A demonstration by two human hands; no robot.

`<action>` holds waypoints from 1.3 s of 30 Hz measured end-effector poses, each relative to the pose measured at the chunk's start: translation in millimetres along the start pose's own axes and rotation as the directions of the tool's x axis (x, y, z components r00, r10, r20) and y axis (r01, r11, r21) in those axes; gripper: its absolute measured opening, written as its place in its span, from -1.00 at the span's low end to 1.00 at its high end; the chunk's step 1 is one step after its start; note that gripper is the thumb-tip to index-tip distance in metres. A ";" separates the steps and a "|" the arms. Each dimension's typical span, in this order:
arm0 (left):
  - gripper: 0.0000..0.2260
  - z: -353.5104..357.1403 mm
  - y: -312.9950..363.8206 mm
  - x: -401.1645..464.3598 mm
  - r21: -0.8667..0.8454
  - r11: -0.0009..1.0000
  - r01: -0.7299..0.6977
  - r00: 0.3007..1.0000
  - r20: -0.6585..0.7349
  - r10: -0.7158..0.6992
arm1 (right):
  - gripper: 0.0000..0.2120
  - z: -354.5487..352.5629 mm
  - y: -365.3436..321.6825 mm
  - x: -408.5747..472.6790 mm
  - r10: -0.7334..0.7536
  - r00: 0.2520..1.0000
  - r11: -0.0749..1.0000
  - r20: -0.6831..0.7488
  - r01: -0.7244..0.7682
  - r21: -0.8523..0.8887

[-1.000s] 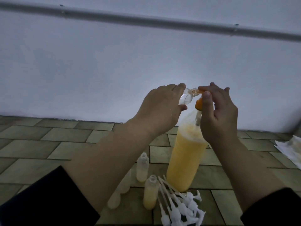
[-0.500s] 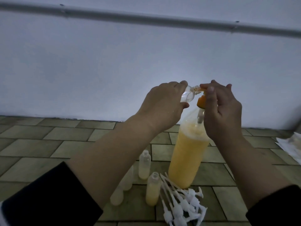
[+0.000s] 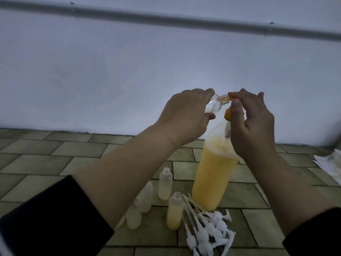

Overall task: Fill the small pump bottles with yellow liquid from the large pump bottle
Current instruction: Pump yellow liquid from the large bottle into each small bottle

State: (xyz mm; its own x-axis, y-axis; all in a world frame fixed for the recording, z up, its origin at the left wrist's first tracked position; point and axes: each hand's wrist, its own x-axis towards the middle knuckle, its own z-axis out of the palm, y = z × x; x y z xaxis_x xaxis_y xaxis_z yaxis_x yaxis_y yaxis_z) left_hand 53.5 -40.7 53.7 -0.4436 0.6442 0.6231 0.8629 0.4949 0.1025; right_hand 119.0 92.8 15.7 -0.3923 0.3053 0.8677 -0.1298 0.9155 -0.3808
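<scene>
Your left hand (image 3: 184, 117) grips a clear small bottle (image 3: 215, 107), fingers curled round its body, holding it tilted on its side so the threaded neck points at the pump spout. Your right hand (image 3: 252, 124) sits on the orange pump head (image 3: 227, 115) of the large bottle (image 3: 214, 174), fingers and thumb curled round it; the thumb tip lies just beside the small bottle's mouth. The held bottle looks nearly empty; liquid level inside it is hard to read.

The large bottle stands upright on the tiled floor (image 3: 55, 159), yellow liquid up to about its shoulder, foam on top. It is the landmark for the rest.

Left of the large bottle's base: an open uncapped small bottle (image 3: 165, 183) with a pale fill low down. Nearer you and still left of the base: another open small bottle (image 3: 174, 213), yellow liquid filling its lower part. Further left of that, partly behind your left forearm: two more small bottles (image 3: 142, 207), contents unclear.

In front of the large bottle's base, touching or just beside it: a loose pile of white pump tops (image 3: 206, 230) with long dip tubes pointing back toward the base.

Far right of the large bottle: white paper or cloth (image 3: 330, 163) at the frame edge. Behind it: white wall (image 3: 110, 71) with a grey pipe (image 3: 166, 17) across the top.
</scene>
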 end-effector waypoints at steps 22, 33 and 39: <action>-0.59 -1.1 2.9 4.6 -0.035 0.999 0.015 0.999 -0.051 -0.017 | -0.63 5.1 4.3 2.4 -0.020 0.992 0.999 -0.122 0.026 0.047; -0.61 -6.6 0.8 12.0 0.023 1.000 0.007 0.998 -0.064 -0.005 | -0.63 0.7 2.0 13.4 -0.037 0.996 0.999 -0.085 0.040 0.031; -0.58 9.7 1.0 4.1 -0.030 0.999 0.011 1.000 -0.029 -0.012 | -0.60 7.8 9.9 -2.1 -0.023 0.996 0.999 -0.086 0.025 0.029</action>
State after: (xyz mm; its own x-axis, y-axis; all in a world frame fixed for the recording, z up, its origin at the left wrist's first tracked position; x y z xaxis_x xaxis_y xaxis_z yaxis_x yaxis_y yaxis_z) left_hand 50.3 -31.9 48.8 -0.4465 0.6210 0.6441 0.8647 0.4845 0.1323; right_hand 111.4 99.2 7.6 -0.3092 0.3059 0.9005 -0.1660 0.9150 -0.3678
